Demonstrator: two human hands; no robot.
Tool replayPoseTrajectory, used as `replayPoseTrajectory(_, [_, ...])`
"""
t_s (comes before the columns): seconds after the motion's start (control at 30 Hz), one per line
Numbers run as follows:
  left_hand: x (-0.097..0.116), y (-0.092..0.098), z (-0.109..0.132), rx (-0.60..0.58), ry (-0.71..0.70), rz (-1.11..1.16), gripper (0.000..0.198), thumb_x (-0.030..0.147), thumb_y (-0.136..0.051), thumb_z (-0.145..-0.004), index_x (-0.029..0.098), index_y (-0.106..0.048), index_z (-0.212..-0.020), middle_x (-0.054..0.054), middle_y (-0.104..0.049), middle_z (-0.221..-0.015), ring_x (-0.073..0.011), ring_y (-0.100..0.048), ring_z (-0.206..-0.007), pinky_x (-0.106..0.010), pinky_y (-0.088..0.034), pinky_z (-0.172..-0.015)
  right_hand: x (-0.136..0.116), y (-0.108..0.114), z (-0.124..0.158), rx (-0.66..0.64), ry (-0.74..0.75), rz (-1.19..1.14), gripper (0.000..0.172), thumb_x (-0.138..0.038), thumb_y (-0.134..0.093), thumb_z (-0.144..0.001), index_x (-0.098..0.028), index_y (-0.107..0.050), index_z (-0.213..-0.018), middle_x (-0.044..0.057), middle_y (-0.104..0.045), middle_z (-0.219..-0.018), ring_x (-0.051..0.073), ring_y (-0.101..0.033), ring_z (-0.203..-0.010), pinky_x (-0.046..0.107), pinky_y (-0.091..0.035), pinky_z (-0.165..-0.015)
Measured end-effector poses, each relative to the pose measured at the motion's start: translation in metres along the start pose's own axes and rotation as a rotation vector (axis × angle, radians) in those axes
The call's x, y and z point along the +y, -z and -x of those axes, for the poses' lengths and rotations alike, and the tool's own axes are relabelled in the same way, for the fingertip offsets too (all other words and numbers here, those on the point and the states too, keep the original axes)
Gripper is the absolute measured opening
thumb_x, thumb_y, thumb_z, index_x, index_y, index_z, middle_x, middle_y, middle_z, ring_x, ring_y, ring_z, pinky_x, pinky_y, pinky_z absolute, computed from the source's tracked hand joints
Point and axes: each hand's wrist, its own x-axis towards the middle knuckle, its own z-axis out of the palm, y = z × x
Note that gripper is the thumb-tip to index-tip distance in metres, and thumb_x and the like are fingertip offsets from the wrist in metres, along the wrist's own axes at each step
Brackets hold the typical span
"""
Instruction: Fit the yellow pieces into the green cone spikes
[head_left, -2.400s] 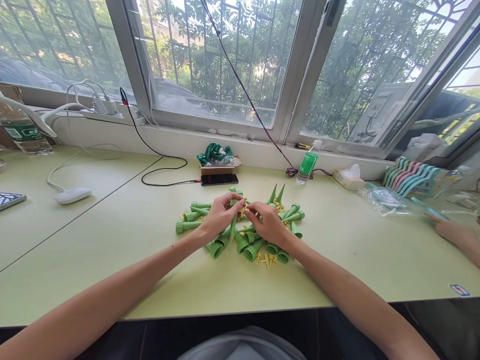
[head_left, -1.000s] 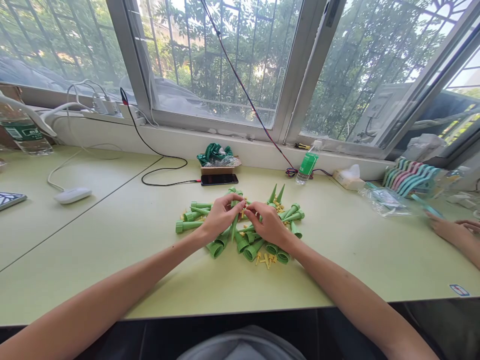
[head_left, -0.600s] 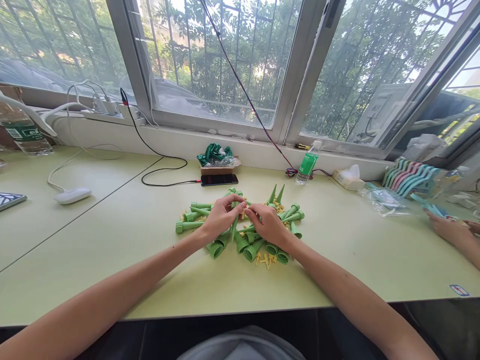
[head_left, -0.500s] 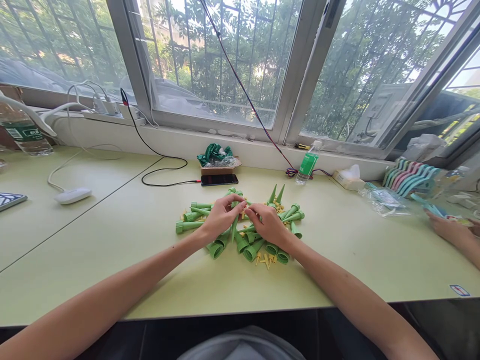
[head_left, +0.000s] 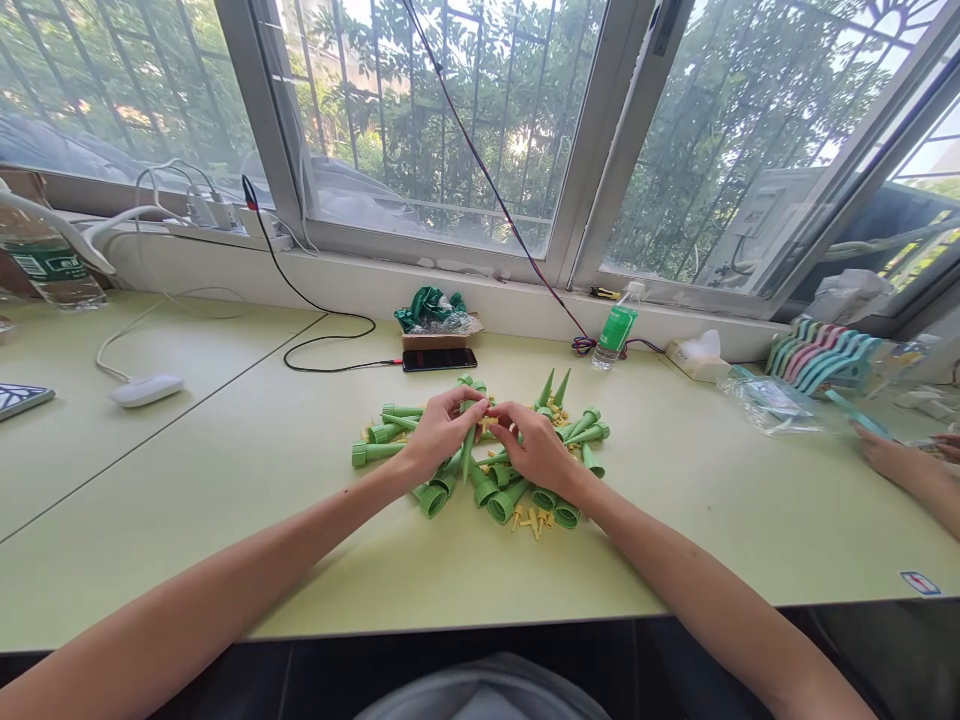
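My left hand [head_left: 442, 432] is closed around a green plastic watering spike [head_left: 468, 458], whose pointed end hangs downward. Close beside it, my right hand [head_left: 536, 440] pinches a small yellow plastic piece [head_left: 489, 424] against the side of that spike; the fingers partly hide the contact. Several more green spikes [head_left: 506, 502] with ribbed, open round ends lie heaped under and around both hands. Two spikes [head_left: 562, 387] stand point up behind my right hand. Small yellow pieces [head_left: 534, 520] are scattered among the pile and in front of it.
Behind the pile lie a phone [head_left: 439, 360] on a cable and a small box [head_left: 435, 338] with green wrapping. A water bottle [head_left: 616, 325], a tissue box [head_left: 697, 360] and colourful hangers [head_left: 821, 357] line the window side. Another person's hand [head_left: 896, 455] is at far right.
My right fingertips have shifted slightly at the spike, and the yellow piece shows more clearly between the hands. At far right, the other person's hand holds its light-blue item differently.
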Motion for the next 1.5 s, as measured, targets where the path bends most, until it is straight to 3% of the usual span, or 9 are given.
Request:
replayPoseTrajectory(0.23, [0.0018, -0.0007, 0.0005, -0.002, -0.017, -0.026, 0.031, 0.047, -0.065, -0.082, 0.016, -0.066, -0.087, -0.003, -0.065, -0.079, -0.0137, -0.055, -0.066, -0.024, -0.042, -0.058, 0.0041, -0.0019, 0.0009, -0.005, -0.008, 0.039, 0.017, -0.026, -0.046, -0.099, -0.019, -0.06, -0.107, 0.006, -0.067, -0.091, 0.017, -0.061, -0.078, 0.029, -0.046, -0.074])
replayPoseTrajectory(0.5, [0.0055, -0.0018, 0.0024, -0.009, -0.032, -0.081, 0.031, 0.048, -0.064, -0.081, 0.017, -0.066, -0.085, 0.001, -0.056, -0.064, -0.0106, -0.043, -0.052, -0.024, -0.032, -0.048, 0.006, -0.0027, 0.0006, -0.013, -0.008, 0.076, 0.024, -0.031, -0.041, -0.102, -0.019, -0.058, -0.09, 0.004, -0.064, -0.081, 0.017, -0.057, -0.072, 0.028, -0.042, -0.069])
replayPoseTrajectory(0.63, [0.0047, -0.0024, 0.0019, -0.018, -0.067, -0.094, 0.028, 0.046, -0.064, -0.082, 0.017, -0.065, -0.084, 0.001, -0.057, -0.068, -0.0099, -0.043, -0.053, -0.023, -0.032, -0.048, 0.0052, -0.0021, 0.0008, -0.02, -0.015, 0.108, 0.03, -0.031, -0.038, -0.102, -0.02, -0.052, -0.077, 0.002, -0.059, -0.072, 0.016, -0.053, -0.066, 0.028, -0.039, -0.065])
replayPoseTrajectory(0.8, [0.0023, -0.0022, 0.0012, -0.026, -0.081, -0.095, 0.027, 0.044, -0.063, -0.083, 0.017, -0.065, -0.086, 0.0, -0.057, -0.072, -0.0102, -0.044, -0.057, -0.024, -0.034, -0.051, 0.0044, -0.0015, 0.0, -0.023, -0.021, 0.127, 0.033, -0.031, -0.037, -0.103, -0.021, -0.05, -0.074, 0.002, -0.057, -0.07, 0.015, -0.051, -0.065, 0.028, -0.038, -0.065])
replayPoseTrajectory(0.9, [0.0038, -0.0015, 0.0014, -0.018, -0.068, -0.09, 0.029, 0.045, -0.064, -0.083, 0.017, -0.065, -0.085, 0.001, -0.056, -0.069, -0.0101, -0.043, -0.056, -0.023, -0.032, -0.049, 0.0038, -0.001, -0.0004, -0.019, -0.026, 0.099, 0.029, -0.031, -0.038, -0.102, -0.02, -0.054, -0.08, 0.002, -0.061, -0.074, 0.015, -0.053, -0.067, 0.027, -0.04, -0.066])
replayPoseTrajectory(1.1, [0.0038, 0.0007, 0.0006, 0.011, -0.016, -0.029, 0.029, 0.045, -0.065, -0.082, 0.017, -0.065, -0.086, -0.003, -0.063, -0.078, -0.0125, -0.052, -0.063, -0.024, -0.039, -0.054, 0.0, 0.0005, 0.0, 0.003, -0.033, 0.008, 0.016, -0.027, -0.049, -0.098, -0.019, -0.057, -0.11, 0.003, -0.066, -0.085, 0.015, -0.06, -0.074, 0.027, -0.045, -0.07])
replayPoseTrajectory(1.5, [-0.0012, 0.0004, -0.0009, 0.006, 0.044, 0.011, 0.031, 0.048, -0.067, -0.08, 0.017, -0.065, -0.088, -0.003, -0.064, -0.079, -0.0137, -0.055, -0.067, -0.025, -0.043, -0.058, 0.0051, -0.0019, 0.0003, 0.006, 0.025, 0.019, 0.015, -0.02, -0.048, -0.097, -0.02, -0.058, -0.108, 0.005, -0.065, -0.093, 0.017, -0.06, -0.081, 0.03, -0.046, -0.077])
